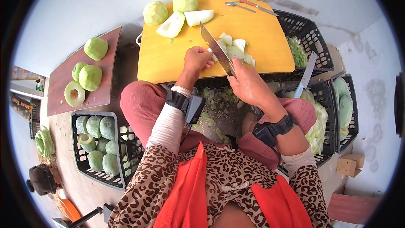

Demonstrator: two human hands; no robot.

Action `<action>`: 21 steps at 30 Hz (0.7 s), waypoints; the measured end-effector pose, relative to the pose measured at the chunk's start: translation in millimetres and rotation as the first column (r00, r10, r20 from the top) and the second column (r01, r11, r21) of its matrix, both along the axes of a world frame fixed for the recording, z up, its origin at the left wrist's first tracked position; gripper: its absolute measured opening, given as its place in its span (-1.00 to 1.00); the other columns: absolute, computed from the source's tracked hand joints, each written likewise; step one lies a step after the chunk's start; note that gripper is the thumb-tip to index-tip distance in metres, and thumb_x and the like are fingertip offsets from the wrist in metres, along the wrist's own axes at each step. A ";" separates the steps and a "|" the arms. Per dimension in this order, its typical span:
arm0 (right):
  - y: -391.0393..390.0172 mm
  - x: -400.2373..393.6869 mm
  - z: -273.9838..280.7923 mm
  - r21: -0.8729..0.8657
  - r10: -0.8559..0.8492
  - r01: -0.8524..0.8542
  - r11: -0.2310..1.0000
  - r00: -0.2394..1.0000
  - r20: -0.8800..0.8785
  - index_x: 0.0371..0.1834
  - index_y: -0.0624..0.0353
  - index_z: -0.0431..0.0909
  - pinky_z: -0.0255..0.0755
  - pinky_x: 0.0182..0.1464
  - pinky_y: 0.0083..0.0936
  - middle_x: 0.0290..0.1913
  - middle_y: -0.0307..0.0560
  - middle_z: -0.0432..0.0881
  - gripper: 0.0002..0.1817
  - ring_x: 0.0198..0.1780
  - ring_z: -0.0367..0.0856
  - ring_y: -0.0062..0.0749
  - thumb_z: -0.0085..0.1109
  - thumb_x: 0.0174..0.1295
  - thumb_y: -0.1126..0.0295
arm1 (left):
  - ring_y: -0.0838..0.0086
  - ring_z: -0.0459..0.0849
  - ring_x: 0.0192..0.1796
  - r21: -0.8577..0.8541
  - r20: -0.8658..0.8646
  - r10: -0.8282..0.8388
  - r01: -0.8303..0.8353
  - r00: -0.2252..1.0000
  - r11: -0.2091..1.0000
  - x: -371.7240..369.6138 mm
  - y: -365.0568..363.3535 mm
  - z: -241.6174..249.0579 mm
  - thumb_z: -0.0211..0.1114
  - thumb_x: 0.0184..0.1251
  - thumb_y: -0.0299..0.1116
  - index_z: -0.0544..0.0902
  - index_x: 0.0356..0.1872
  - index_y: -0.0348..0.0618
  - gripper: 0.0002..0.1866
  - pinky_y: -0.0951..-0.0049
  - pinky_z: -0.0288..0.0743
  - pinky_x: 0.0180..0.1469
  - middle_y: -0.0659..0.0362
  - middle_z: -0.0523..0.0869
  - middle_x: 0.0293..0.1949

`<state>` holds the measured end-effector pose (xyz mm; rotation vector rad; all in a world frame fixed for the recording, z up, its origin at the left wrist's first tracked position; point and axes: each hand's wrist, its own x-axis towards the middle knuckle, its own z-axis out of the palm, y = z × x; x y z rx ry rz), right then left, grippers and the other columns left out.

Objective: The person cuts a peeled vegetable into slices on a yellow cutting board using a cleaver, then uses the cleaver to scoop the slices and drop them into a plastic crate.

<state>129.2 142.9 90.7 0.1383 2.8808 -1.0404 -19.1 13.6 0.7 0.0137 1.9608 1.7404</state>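
Observation:
My right hand is wrapped round the handle of a cleaver. The wide blade points away from me over a yellow cutting board. To the left of the blade, my left hand has its fingers curled round a small pale winter melon piece, partly hidden. Cut winter melon chunks lie in a pile just right of the blade. Toward the far edge rest two peeled winter melons and two large cut sections, one a white wedge.
A spoon and a red-handled knife lie at the far right. Peeled melons sit on a brown board at left. A crate holds unpeeled melons. Another knife sticks up by the right crates. Scraps litter the floor.

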 end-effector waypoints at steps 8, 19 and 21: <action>-2.7 -5.5 2.4 0.075 0.044 -0.045 0.996 0.999 0.025 -0.17 0.43 0.26 0.36 -0.18 0.01 -0.34 0.43 0.51 -0.75 -0.20 0.52 0.37 0.05 0.21 0.50 | 0.53 0.68 -0.48 0.031 0.034 -0.025 0.024 0.999 0.999 -2.7 -2.1 -0.9 0.32 0.26 -0.42 0.53 -0.30 -0.25 -0.84 0.62 0.51 -0.51 0.16 0.67 -0.42; -5.1 -19.0 18.2 0.139 0.070 -0.086 0.987 0.990 0.122 -0.23 0.47 0.26 0.41 -0.15 0.01 -0.34 0.51 0.53 -0.75 -0.19 0.55 0.37 0.04 0.21 0.45 | 0.49 0.67 -0.50 0.089 0.078 -0.023 0.016 0.997 0.996 -6.7 -1.9 -6.5 0.34 0.28 -0.40 0.51 -0.29 -0.27 -0.81 0.59 0.51 -0.54 0.15 0.65 -0.44; -5.6 -21.7 21.1 0.146 0.075 -0.096 0.985 0.987 0.141 -0.23 0.48 0.27 0.42 -0.13 0.01 -0.32 0.53 0.54 -0.73 -0.17 0.56 0.37 0.04 0.22 0.44 | 0.49 0.67 -0.51 0.091 0.079 -0.031 0.024 0.996 0.996 -7.5 -2.0 -7.3 0.33 0.28 -0.40 0.50 -0.29 -0.27 -0.81 0.59 0.51 -0.55 0.14 0.64 -0.45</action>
